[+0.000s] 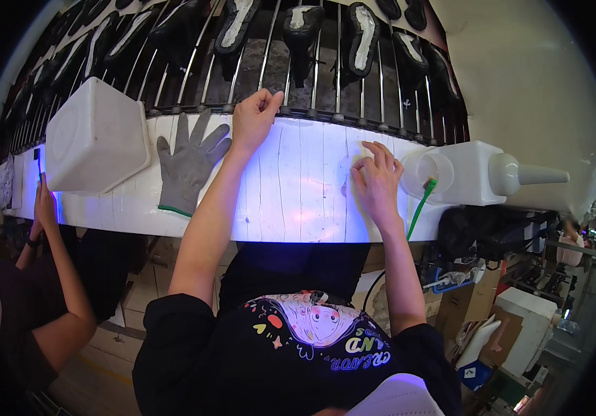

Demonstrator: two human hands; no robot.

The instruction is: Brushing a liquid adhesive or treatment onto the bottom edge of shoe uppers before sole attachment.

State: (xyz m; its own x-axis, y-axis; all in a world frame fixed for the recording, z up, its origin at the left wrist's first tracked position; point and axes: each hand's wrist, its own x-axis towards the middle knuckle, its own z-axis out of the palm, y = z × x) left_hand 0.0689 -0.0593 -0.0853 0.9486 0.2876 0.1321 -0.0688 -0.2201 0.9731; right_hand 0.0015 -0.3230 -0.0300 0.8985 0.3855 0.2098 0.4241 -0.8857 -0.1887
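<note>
My left hand (255,123) rests by the far edge of a white bench, beside the metal rollers. Its fingers are curled in with the thumb against them; anything inside is hidden. Over the right part of the bench is my right hand (380,175), open, with bent fingers apart and nothing held. Just right of it stands a clear cup (424,170) with a green-handled brush (423,205) leaning in it. A grey work glove (190,163) with a green cuff lies flat beside my left forearm. On the rollers sit several black shoes (362,40), white patches on their upturned bottoms.
A large white plastic container (97,142) stands on the left of the bench (298,187). On the right lies a white bottle (475,173) with a long nozzle. The roller conveyor (263,62) runs along the far side. Another person's hand (45,204) works at the far left.
</note>
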